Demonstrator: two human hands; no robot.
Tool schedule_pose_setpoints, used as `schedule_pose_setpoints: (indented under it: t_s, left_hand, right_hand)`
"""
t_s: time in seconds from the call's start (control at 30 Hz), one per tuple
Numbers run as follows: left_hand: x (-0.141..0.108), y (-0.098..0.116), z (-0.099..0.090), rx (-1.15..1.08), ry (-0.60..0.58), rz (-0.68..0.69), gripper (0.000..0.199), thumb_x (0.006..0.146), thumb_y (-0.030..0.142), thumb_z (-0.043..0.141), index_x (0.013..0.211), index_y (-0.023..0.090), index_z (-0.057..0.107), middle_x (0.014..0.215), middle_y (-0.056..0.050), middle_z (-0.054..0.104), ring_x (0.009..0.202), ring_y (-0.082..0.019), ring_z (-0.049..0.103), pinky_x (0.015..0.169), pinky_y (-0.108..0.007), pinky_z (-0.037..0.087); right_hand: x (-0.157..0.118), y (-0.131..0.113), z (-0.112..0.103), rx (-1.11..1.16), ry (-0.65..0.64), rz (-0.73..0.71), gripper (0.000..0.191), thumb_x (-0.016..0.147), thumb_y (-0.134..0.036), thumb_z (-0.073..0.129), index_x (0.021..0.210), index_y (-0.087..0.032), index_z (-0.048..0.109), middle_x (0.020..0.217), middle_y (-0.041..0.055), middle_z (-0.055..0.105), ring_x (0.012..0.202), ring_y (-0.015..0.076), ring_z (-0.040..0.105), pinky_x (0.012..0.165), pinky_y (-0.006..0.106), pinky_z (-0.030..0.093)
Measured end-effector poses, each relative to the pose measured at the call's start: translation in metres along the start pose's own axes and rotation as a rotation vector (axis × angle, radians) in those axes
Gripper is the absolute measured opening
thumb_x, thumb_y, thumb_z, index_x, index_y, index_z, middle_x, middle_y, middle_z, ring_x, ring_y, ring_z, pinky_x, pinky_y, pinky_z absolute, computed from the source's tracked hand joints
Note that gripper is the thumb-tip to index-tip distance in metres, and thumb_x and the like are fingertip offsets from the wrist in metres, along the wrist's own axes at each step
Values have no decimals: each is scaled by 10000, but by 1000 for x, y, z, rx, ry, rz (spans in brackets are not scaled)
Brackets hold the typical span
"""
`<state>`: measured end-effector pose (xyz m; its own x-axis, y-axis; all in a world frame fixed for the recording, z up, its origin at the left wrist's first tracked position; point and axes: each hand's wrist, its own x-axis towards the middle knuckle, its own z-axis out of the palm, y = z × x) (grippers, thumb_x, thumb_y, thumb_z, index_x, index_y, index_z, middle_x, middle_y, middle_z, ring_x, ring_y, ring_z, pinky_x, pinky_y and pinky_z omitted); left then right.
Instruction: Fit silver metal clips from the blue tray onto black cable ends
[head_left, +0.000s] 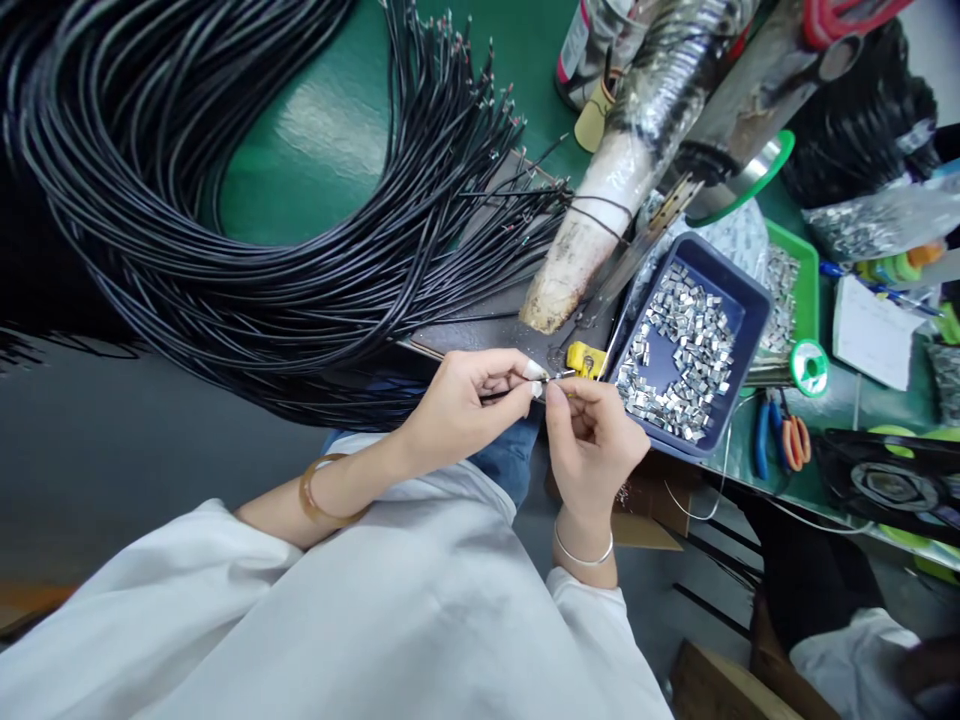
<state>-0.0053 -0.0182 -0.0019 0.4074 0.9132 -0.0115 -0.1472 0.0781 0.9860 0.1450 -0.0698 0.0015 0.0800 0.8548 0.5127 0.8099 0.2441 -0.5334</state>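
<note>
Over the table's front edge, my left hand (480, 395) is closed in a pinch on a black cable (493, 396). White wraps cover the tips of its thumb and forefinger. My right hand (598, 425) pinches at the end of the same cable, thumb against forefinger, fingertips almost meeting those of the left. The fine detail at the cable's tip is too small to make out. Just beyond the fingers sits a small yellow tool or fixture (585, 358). To the left lies a large bundle of black cables (255, 300), their stripped ends fanned toward the back.
A blue tray (756, 300) of small metal clips (686, 350) stands right of my hands. A taped white duct (574, 245) slants down behind them. Further right are a green tray (806, 275), pliers (784, 435) and a paper pad (870, 330). Another person's sleeve (855, 650) shows lower right.
</note>
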Motion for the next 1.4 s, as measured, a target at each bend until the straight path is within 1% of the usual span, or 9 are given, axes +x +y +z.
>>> schedule_pose_setpoints:
  t_s: [0.13, 0.23, 0.33, 0.43, 0.57, 0.8, 0.93, 1.13, 1.4]
  left_hand:
    - [2, 3, -3, -58, -12, -38, 117, 840, 209, 659, 824, 109, 718, 584, 29, 539, 517, -60, 459, 488, -174, 365]
    - [5, 3, -5, -64, 6, -23, 124, 831, 211, 671, 820, 110, 742, 573, 29, 532, 507, -58, 435, 470, -178, 337]
    - [8, 2, -5, -50, 20, -7, 121, 821, 209, 677, 770, 116, 735, 571, 21, 547, 509, -64, 447, 462, -178, 343]
    - [11, 1, -3, -18, 57, 12, 117, 816, 205, 678, 759, 119, 733, 608, 3, 610, 530, -73, 493, 485, -173, 400]
    - [13, -1, 0, 81, 138, 73, 116, 822, 197, 669, 799, 116, 748, 699, -25, 698, 604, -96, 587, 565, -179, 488]
    - [13, 3, -2, 264, 196, 232, 107, 838, 152, 667, 835, 108, 765, 699, -27, 721, 569, -78, 564, 467, -143, 403]
    - [12, 4, -5, 310, 152, 268, 126, 835, 113, 658, 846, 129, 783, 751, -35, 757, 580, -81, 578, 465, -150, 398]
    - [13, 3, -4, 280, 130, 238, 118, 819, 102, 660, 812, 124, 776, 656, -9, 698, 521, -62, 502, 450, -154, 369]
    - [14, 3, -6, 26, 24, 26, 124, 838, 220, 715, 831, 116, 782, 611, -5, 653, 500, -70, 520, 461, -164, 430]
  right_hand:
    - [-4, 5, 1, 222, 247, 17, 173, 963, -245, 604, 1135, -254, 620, 665, -87, 602, 470, 60, 562, 437, 184, 448]
    - [-4, 10, 5, 283, 394, -66, 321, 968, -149, 552, 1267, -265, 540, 816, -56, 721, 564, 92, 689, 488, 208, 563]
    - [-1, 13, 8, 173, 324, -108, 267, 920, -77, 618, 1135, -234, 614, 980, -3, 783, 818, 147, 788, 713, 287, 672]
    - [2, 13, 9, 42, 196, -146, 158, 879, -98, 699, 972, -218, 655, 1011, 13, 789, 953, 167, 783, 844, 318, 670]
    - [6, 13, 12, -7, 193, -171, 140, 870, -99, 707, 935, -210, 649, 1036, 26, 789, 934, 151, 776, 822, 296, 665]
    - [9, 11, 12, -9, 205, -200, 182, 844, -73, 728, 941, -204, 647, 1067, 48, 790, 955, 159, 777, 851, 306, 672]
    - [7, 11, 11, -15, 204, -211, 180, 845, -92, 732, 931, -213, 630, 1063, 44, 792, 923, 156, 783, 812, 280, 674]
    - [3, 15, 12, 13, 205, -202, 199, 844, -88, 724, 955, -214, 619, 1042, 39, 799, 892, 154, 788, 794, 267, 666]
    - [3, 15, 10, -52, 218, -246, 167, 860, -106, 722, 942, -217, 627, 1014, 31, 809, 869, 142, 788, 790, 246, 648]
